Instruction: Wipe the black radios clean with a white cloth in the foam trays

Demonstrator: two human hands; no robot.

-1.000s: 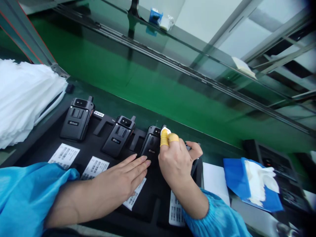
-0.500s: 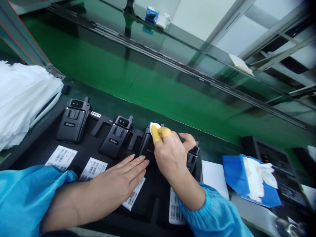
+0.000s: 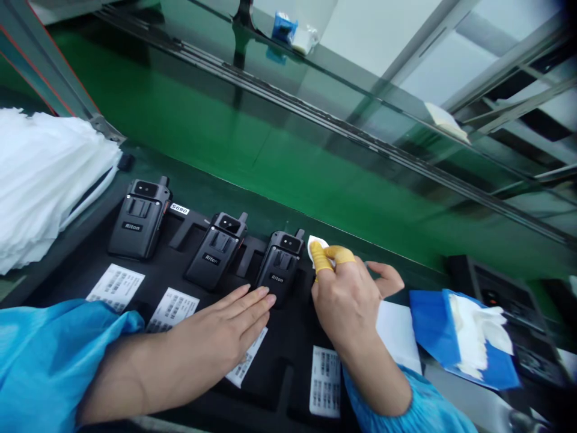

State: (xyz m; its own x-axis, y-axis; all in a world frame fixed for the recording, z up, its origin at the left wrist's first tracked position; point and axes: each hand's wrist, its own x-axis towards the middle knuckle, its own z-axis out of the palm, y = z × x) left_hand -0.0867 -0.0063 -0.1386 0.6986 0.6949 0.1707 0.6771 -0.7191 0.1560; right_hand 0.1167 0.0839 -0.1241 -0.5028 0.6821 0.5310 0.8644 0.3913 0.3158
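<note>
My left hand (image 3: 220, 334) lies flat with its fingers stretched out, fingertips at the lower end of a black "Riton" handheld radio (image 3: 282, 261). Two similar radios, one in the middle (image 3: 215, 252) and one at the far left (image 3: 137, 219), rest beside it in a black tray (image 3: 265, 361). Yellow finger cots (image 3: 321, 260) cover two fingers of my right hand (image 3: 349, 297), which presses a small white wipe (image 3: 312, 242) at the tray's right end. This hand hides most of whatever lies beneath it.
Printed label sheets (image 3: 325, 382) lie in the tray below the radios. A stack of white sheets (image 3: 49, 186) stands at the left. On the right are a blue packet with white wipes (image 3: 469, 337) and another black tray (image 3: 505, 300). A glass shelf (image 3: 360, 102) runs behind.
My right hand has moved right with the white wipe, off the third radio, whose camera end now shows. My left hand has stayed in place.
</note>
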